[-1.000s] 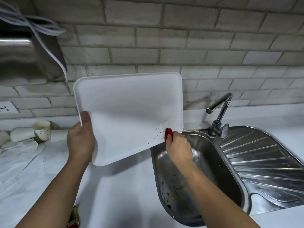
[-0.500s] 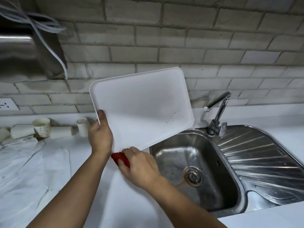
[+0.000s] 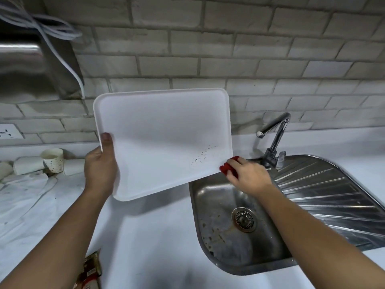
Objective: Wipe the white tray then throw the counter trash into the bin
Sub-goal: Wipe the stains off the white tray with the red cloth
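— Between both hands, head view: white rectangular plastic tray (image 3: 162,142), held up off the counter, with its lower right corner over the steel sink (image 3: 218,205). Left hand (image 3: 100,167) grips the left rim, thumb on the face.
— Right hand?
— Right hand (image 3: 248,176) is curled round a red cloth (image 3: 226,168), pressed at that corner. Step: wiping. Dark specks (image 3: 204,156) just left of the cloth aren't wiped yet, so I'd say the next stroke should cross them.
— Orientation?
— Face toward the person, top edge toward the wall, long axis hand to hand. White paper cups (image 3: 52,161) left of the left hand are likely the trash.

The white rectangular plastic tray (image 3: 162,142) is seen matt, speckled beside the right grip (image 3: 248,176); the rounded steel sink (image 3: 201,207) below is glossy, stained.
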Available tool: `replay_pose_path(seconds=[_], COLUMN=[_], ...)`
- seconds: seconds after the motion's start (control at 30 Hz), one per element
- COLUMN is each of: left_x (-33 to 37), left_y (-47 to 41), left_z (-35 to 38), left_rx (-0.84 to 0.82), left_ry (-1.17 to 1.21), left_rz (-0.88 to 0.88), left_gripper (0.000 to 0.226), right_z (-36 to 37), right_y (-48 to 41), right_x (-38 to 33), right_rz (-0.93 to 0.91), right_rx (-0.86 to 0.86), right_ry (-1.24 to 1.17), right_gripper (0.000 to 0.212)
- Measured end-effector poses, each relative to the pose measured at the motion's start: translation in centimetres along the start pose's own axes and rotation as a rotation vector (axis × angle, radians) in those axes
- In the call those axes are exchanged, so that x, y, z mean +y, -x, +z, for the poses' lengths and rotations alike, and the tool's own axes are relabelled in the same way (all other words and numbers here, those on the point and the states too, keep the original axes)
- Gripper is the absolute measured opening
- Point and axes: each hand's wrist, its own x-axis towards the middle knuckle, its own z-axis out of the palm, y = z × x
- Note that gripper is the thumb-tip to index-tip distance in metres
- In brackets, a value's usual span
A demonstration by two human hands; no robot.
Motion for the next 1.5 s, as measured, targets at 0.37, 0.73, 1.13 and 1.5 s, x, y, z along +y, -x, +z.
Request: replay_pose_path(seconds=[0.37, 0.73, 1.13, 1.5], left_x=[-0.7, -2.8, -5.3, -5.6], left_y=[0.1, 2.0, 2.6, 2.9], left_z=[0.7, 4.9, 3.9, 2.5], left_rx=[0.01, 0.041, -0.002, -0.018], left_ry=[0.009, 0.066, 0.118, 0.051], left_rz=[0.004, -0.178, -0.242, -0.246], left_gripper=[0.064, 0.061, 0.063, 0.064], right_z=[0.6, 1.5, 1.4, -0.3], right_y=[0.3, 3.1, 4.0, -1.4], right_x=[-2.9, -19.0, -14.3, -3.9], right_rz=[0.153, -0.097, -0.251, 0.543], right_rx=[0.051, 0.048, -0.065, 0.382], right_ry=[-0.198, -0.556, -0.473, -0.571], right_gripper=[0.034, 0.024, 0.046, 0.027])
